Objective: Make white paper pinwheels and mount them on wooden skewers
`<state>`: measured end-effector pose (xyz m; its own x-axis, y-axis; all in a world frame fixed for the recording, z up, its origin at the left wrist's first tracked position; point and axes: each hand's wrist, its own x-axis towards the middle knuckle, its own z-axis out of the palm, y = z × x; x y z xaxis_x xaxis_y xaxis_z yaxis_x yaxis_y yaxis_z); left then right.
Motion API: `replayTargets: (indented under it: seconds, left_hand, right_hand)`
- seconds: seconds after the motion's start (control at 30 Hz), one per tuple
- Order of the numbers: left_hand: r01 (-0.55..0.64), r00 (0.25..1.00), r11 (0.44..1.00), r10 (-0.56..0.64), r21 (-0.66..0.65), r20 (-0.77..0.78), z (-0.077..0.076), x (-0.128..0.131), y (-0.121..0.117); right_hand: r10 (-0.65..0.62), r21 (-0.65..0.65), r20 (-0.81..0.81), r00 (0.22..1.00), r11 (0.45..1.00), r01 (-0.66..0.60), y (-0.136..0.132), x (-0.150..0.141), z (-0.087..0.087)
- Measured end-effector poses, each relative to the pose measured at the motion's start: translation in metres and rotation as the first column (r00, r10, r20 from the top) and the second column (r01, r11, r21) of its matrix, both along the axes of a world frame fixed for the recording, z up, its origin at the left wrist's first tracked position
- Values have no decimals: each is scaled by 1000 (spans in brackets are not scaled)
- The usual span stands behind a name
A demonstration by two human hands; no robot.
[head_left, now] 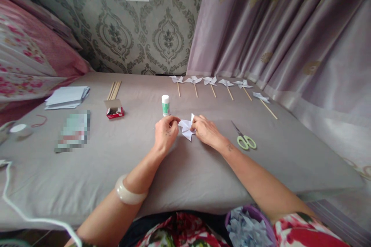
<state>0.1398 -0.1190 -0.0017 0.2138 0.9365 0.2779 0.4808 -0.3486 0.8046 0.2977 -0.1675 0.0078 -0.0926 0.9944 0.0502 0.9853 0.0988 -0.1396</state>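
Note:
Between my two hands, over the middle of the grey-covered table, is a white paper pinwheel (186, 127) with folded, pointed blades. My left hand (167, 130) pinches its left tip, fingers closed. At its right side my right hand (206, 130) grips the paper near a raised blade, and the fingertips partly hide it. No stick shows on this pinwheel. Just behind my left hand stands a capped glue stick (165, 106) with a green label. Scissors (244, 137) with light green handles lie to the right of my right forearm.
Several finished pinwheels on sticks (210, 81) lie along the back right. Loose wooden sticks (114, 90), an open small red box (115, 112), stacked white paper (68, 97) and a blurred packet (74, 131) lie left. A purple basket (268, 222) of paper pieces sits by my lap; a white cable (31, 216) crosses the front left.

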Motion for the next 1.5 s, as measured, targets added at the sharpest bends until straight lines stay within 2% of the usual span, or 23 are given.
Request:
replayTargets:
  seconds: [0.23,0.47,0.67,0.8,0.97,1.1,1.3,1.5]
  left_hand:
    - [38,999,999,-38,9,29,-2,-1,1]
    - [43,998,998,-41,-35,54,-1,-3,2]
    - [41,997,998,-38,-54,65,-3,-2,5]
    - [29,997,999,-26,-44,75,-4,-2,8]
    - [26,995,999,-23,-28,95,-7,-2,12]
    - [14,995,999,-9,-52,95,-8,-2,15]
    - [6,994,999,-1,-49,111,-9,-3,17]
    - [0,993,999,5,-45,114,-11,-4,17]
  right_hand:
    - [43,86,120,992,995,-54,0,-11,1]
    - [43,120,50,998,992,-49,1,-6,-5]
    - [116,176,57,992,977,-124,5,-1,-14]
    - [89,135,5,996,987,-89,9,4,-12]
    - [-5,45,-132,991,999,12,16,16,-13]
    - [-18,74,-191,981,997,33,18,25,-17]
    - [-54,148,-234,971,985,90,12,30,-15]
    - [0,154,-167,986,988,26,-2,19,-15]
